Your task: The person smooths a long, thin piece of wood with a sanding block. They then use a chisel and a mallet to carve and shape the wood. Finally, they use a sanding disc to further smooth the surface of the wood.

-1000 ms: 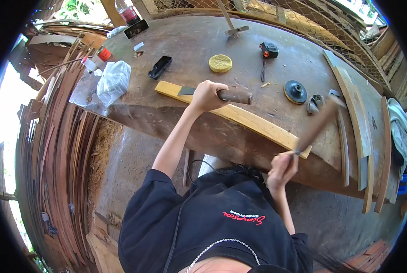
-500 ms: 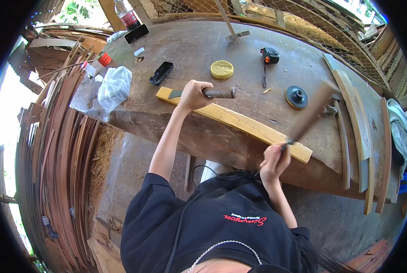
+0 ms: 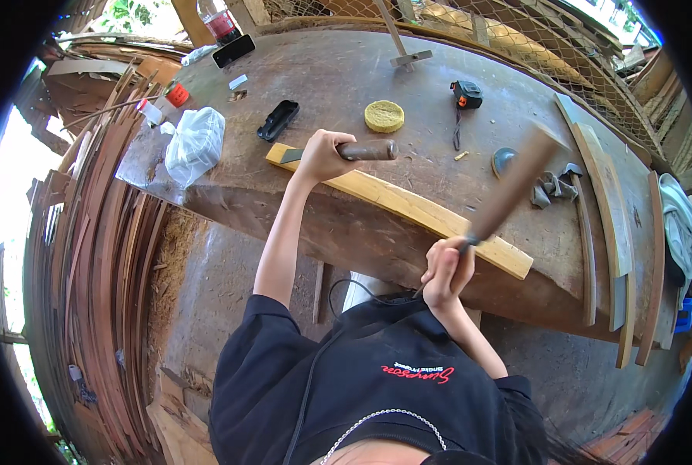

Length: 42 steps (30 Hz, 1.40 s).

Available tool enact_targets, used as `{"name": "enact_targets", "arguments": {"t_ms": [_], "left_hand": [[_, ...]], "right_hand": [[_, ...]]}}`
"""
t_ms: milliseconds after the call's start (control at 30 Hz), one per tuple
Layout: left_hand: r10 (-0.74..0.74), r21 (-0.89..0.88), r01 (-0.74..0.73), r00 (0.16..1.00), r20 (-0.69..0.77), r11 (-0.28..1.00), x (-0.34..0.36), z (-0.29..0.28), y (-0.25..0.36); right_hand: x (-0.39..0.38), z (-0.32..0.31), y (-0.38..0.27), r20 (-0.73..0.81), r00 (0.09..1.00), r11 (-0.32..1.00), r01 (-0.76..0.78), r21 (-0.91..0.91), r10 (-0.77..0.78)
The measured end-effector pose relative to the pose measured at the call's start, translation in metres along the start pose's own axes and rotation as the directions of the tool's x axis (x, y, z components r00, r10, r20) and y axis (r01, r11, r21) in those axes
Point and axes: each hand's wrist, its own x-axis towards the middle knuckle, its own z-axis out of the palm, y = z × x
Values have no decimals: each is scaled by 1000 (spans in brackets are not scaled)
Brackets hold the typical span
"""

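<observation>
My left hand (image 3: pixel 320 159) is closed round a tool with a brown wooden handle (image 3: pixel 377 151); a dark flat blade (image 3: pixel 290 156) shows beside it on the left end of a long yellowish plank (image 3: pixel 392 201), lying along the bench's near edge. My right hand (image 3: pixel 446 279) grips a long brown wooden bar (image 3: pixel 516 182) with a dark part at the grip. The bar is blurred, tilted up to the right over the plank's right half and partly hides a round black pad (image 3: pixel 503 161).
The bench (image 3: pixel 330 70) holds a plastic bag (image 3: pixel 195 147), black case (image 3: pixel 278 120), yellow sponge (image 3: pixel 384 115), tape measure (image 3: pixel 467 95), phone (image 3: pixel 233 51), bottle (image 3: pixel 216 19), T-shaped wooden tool (image 3: pixel 408 56) and several slats (image 3: pixel 601 194) at right. Stacked wood strips (image 3: pixel 82 287) stand left.
My left hand and its tool have moved left along the plank. My right hand has moved leftward with the blurred bar, and the bar's top end has swung about.
</observation>
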Motion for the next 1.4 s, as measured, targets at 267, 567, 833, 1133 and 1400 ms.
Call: {"name": "enact_targets", "arguments": {"t_ms": [267,567,833,1133,1400], "left_hand": [[-19,-62,17,999,-36,998,-1,-16,-13],[-20,-114,17,1000,-23,993,3,-20,-17],[3,34,2,987,-164,999,3,-27,-19],[488,-269,-440,861,143,857,-13,73,156],[521,-394,-408,818,244,824,-34,147,211]], "right_hand": [[-6,15,11,116,953,911,-227,-344,281],[5,36,20,56,998,935,47,-351,-29],[2,-8,-6,49,994,932,-75,-355,98],[-19,-89,-63,-433,901,977,-126,-172,40],[-24,-128,-113,-692,671,912,-57,-406,-266]]}}
